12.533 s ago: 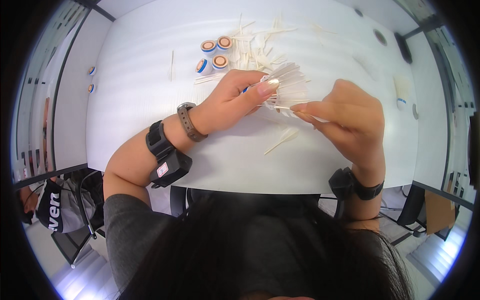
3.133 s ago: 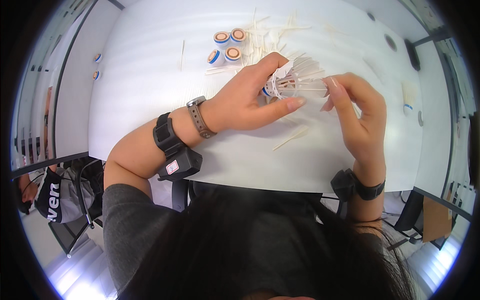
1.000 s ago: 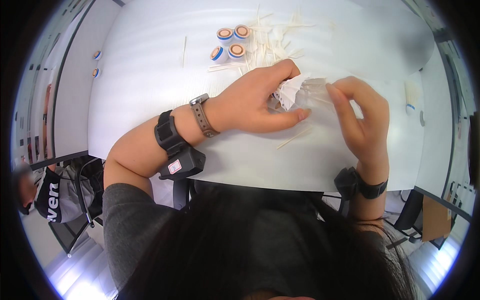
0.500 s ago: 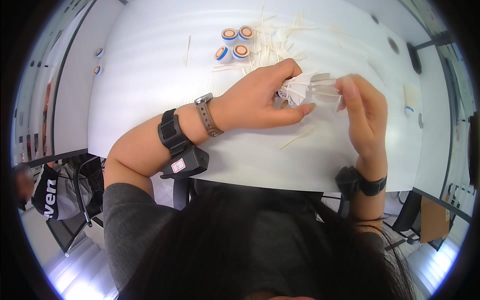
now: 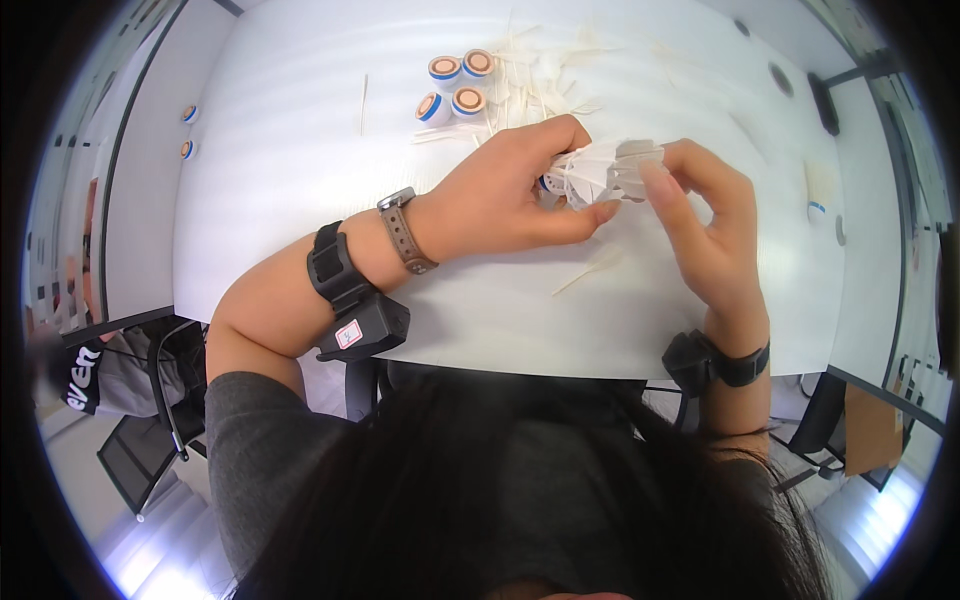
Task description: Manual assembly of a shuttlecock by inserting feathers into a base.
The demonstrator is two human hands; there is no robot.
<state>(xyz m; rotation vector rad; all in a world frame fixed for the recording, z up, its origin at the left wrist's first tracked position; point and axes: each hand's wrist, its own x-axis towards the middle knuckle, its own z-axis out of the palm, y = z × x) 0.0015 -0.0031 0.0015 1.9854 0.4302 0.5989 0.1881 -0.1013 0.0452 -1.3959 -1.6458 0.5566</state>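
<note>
Shuttlecock (image 5: 598, 172): white feather skirt, blue-banded cork base mostly hidden. Held above the white table (image 5: 280, 190), left hand (image 5: 505, 195) wrapped round its base end, right hand (image 5: 705, 225) pinching the feather tips. Long axis roughly left-right, feathers toward the right. Since half a second ago, grips unchanged, shuttlecock barely shifted. Four cork bases (image 5: 455, 85) lie beyond.

Bright even overhead light, soft shadows, strong fisheye bending, dark rim.
</note>
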